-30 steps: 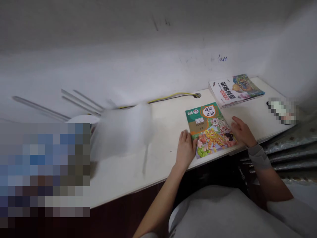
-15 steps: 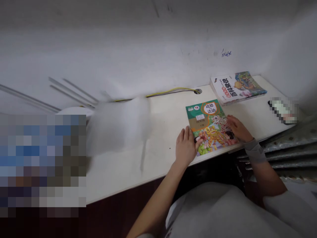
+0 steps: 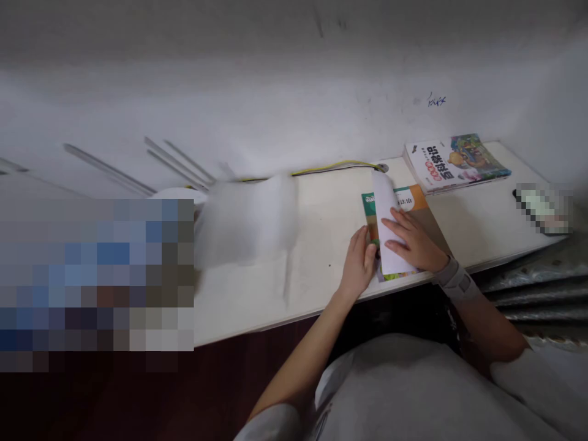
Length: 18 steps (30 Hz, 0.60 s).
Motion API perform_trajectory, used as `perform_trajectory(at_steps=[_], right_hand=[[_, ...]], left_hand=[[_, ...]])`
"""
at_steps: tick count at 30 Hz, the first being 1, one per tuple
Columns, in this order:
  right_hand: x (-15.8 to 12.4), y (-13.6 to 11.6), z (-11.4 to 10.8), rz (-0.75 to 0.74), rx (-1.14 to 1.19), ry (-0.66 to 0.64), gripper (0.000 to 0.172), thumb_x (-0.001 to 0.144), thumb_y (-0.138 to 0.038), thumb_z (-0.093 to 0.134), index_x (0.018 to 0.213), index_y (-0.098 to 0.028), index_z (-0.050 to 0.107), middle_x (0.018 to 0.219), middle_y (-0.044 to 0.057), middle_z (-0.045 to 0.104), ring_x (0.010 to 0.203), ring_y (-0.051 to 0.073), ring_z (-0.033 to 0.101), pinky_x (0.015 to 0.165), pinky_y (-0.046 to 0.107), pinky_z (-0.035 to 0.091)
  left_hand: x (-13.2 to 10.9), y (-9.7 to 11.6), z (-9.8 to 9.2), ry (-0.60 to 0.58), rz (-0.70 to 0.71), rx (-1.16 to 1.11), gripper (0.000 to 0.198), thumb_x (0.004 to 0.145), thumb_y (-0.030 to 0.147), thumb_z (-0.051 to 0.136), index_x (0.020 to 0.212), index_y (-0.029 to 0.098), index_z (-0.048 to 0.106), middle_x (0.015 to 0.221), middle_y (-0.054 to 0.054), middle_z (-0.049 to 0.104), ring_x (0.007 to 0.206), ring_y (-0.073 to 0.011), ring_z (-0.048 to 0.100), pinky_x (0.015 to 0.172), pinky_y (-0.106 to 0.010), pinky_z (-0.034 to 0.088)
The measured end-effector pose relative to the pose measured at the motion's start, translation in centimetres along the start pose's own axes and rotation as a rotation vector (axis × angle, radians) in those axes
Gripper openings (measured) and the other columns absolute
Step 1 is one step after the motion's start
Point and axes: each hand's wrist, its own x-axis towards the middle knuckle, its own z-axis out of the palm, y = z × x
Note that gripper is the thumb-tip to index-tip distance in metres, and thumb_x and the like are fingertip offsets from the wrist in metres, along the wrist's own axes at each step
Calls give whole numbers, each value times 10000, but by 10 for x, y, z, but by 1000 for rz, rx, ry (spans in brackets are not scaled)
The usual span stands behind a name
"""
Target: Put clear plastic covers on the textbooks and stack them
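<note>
1. We look down at a paperback book [image 3: 432, 222] on a white tabletop [image 3: 316, 275], close to the near edge and between a person's two hands.
2. Over the middle of the book, we see a white leaf [image 3: 386, 211] curving up, with green showing to its left and orange and brown to its right.
3. The right hand [image 3: 418, 242] lies palm down upon that leaf, fingers loosely spread; a grey band [image 3: 456, 278] circles its wrist.
4. The left hand [image 3: 360, 260] rests at the book's left edge, fingers together and thumb apart; whether the thumb pinches a page, we cannot tell.
5. Beyond the book, to the right, we find a stack of books [image 3: 459, 162] against the wall, the top one illustrated. A pixelated, dark-edged device [image 3: 541, 209] lies near the table's right end.
6. Along the back, we trace a yellow and a dark cable [image 3: 335, 165] reaching a round hole [image 3: 384, 168]. Blue handwriting [image 3: 436, 100] marks the wall above.
</note>
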Motion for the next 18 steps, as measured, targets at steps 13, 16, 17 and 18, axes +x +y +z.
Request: perform_trajectory(at_steps=[13, 16, 17, 18], right_hand=[[29, -72, 43, -38, -297, -50, 474, 914, -379, 519, 1322, -139, 521, 1507, 201, 361, 1416, 358, 276, 1113, 609, 229], [34, -82, 53, -52, -315, -57, 467, 902, -360, 543, 1301, -119, 538, 1493, 210, 381, 1411, 365, 282, 1124, 607, 205], [35, -84, 55, -50, -325, -60, 462, 899, -352, 548, 1294, -111, 543, 1488, 213, 388, 1408, 368, 286, 1124, 609, 201], [36, -86, 57, -45, -338, -65, 459, 896, -344, 552, 1287, -103, 548, 1482, 217, 396, 1405, 371, 291, 1124, 611, 199]], left_hand=[[-49, -53, -50, -13, -238, 530, 680, 923, 481, 445, 1393, -4, 370, 1435, -331, 385, 1374, -389, 350, 1074, -566, 340], [-50, -59, -49, 9, -207, 491, 602, 942, 415, 427, 1366, -12, 400, 1397, -311, 451, 1348, -353, 408, 1082, -503, 362], [-49, -59, -49, 8, -211, 492, 578, 944, 390, 430, 1351, -20, 418, 1387, -309, 465, 1341, -350, 419, 1084, -490, 365], [-49, -57, -50, 2, -218, 498, 549, 946, 363, 431, 1334, -26, 440, 1379, -305, 475, 1334, -348, 429, 1085, -478, 368]])
